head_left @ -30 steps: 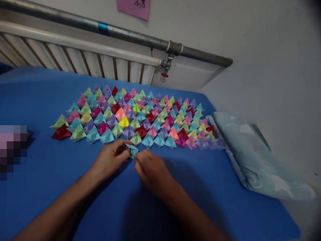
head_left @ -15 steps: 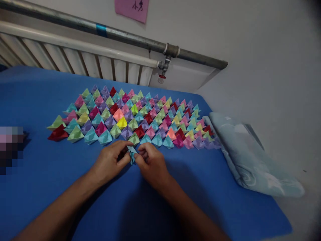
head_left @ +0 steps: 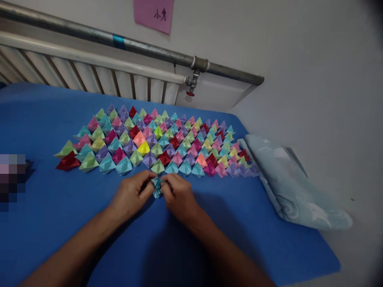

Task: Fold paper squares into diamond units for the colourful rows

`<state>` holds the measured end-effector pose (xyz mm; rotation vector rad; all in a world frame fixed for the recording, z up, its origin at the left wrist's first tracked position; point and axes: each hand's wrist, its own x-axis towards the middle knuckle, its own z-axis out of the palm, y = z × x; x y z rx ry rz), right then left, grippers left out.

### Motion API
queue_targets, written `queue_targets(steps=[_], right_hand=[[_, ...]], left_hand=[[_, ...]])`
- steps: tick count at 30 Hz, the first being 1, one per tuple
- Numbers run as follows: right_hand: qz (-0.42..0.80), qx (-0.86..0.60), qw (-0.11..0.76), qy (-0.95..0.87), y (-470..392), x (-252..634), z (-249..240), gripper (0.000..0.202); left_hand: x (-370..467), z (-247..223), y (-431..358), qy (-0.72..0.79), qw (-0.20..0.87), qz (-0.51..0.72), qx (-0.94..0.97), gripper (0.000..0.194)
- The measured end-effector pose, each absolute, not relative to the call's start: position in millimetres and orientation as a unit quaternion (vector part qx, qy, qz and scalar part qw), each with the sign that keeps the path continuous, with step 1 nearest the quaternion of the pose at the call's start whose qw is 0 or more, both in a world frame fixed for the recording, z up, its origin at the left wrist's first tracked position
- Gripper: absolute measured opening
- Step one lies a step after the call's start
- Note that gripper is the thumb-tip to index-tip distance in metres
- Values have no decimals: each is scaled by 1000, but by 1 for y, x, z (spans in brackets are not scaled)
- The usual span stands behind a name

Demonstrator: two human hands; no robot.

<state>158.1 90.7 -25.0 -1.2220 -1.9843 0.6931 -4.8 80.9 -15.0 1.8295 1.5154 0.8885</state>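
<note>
Between my two hands is a small piece of folded light-blue paper (head_left: 156, 188), with creases showing in its middle. My left hand (head_left: 133, 193) pinches its left edge between thumb and fingers. On the other side, my right hand (head_left: 179, 195) grips the right edge the same way; the fingertips partly cover the paper. Just beyond my fingers stand many folded paper boats in rows, in green, blue, purple, pink, red and yellow. A green paper boat (head_left: 157, 167) is the closest to the held paper, and a light-blue boat (head_left: 171, 168) sits right of it.
The boats stand on a blue bed surface (head_left: 74, 211). A folded pale-green blanket (head_left: 296, 191) lies at the right. Behind are a white radiator (head_left: 98, 75), a metal pipe (head_left: 161, 52) with a red-handled valve (head_left: 190, 94), and a pink note (head_left: 153, 16) on the wall. A blurred-out patch is at far left.
The light-blue paper has been spread wider between my fingers, showing more folds. Both hands stay in nearly the same place, and the whole view has shifted slightly.
</note>
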Motion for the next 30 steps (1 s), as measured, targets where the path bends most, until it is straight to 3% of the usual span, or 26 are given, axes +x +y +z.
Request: queue_targets(steps=[13, 23, 30], right_hand=[[311, -474, 361, -740, 90, 156, -26, 14], [270, -490, 325, -762, 90, 155, -26, 16], [298, -492, 377, -725, 92, 153, -24, 16]], left_hand=[[-2, -19, 81, 567, 290, 326, 699, 23], [2, -20, 78, 571, 278, 343, 692, 20], [4, -17, 77, 575, 297, 369, 667, 21]])
